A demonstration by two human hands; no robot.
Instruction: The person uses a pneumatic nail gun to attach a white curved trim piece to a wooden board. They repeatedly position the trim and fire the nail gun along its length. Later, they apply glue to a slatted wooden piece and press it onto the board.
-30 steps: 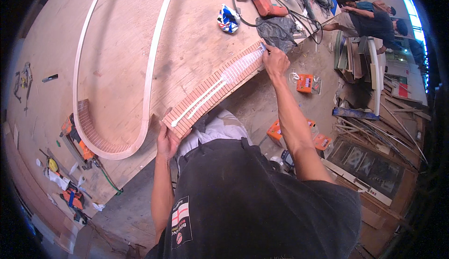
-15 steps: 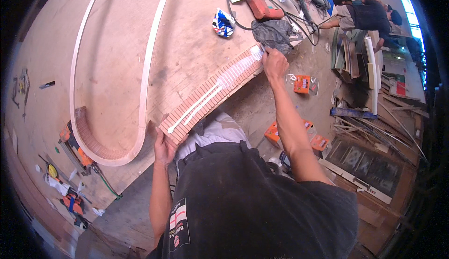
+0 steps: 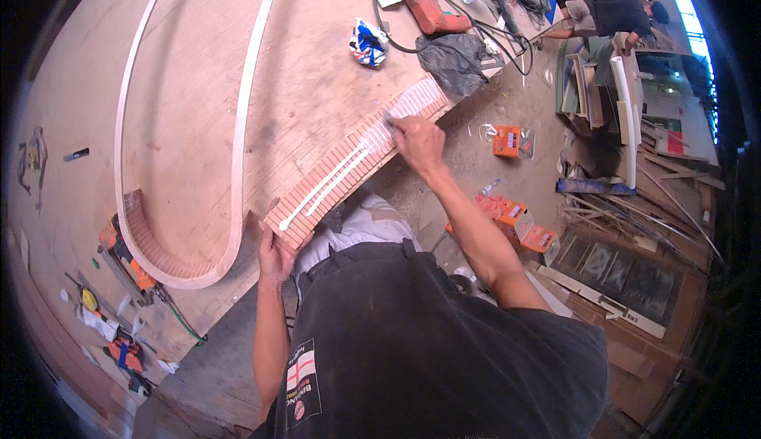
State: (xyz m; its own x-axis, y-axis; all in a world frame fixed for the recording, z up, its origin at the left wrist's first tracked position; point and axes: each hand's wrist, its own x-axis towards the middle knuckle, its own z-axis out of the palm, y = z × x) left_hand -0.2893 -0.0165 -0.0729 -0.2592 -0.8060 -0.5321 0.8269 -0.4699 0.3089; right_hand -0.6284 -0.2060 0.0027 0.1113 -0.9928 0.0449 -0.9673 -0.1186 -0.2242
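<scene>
Workbench [image 3: 198,82] bears slotted strip [image 3: 357,161] under both hands.

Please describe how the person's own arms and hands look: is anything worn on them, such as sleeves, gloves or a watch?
Both forearms are bare. The left hand and the right hand wear no gloves, and no watch or ring is visible at this size. The sleeves are short: they belong to a dark, almost black T-shirt with a small printed patch in red and white low on its front.

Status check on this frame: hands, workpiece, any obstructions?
Left hand grips near end of slotted wood strip. Right hand pressed on strip's white glue lines, far half. Grey bag beyond far end, not touching.
</scene>
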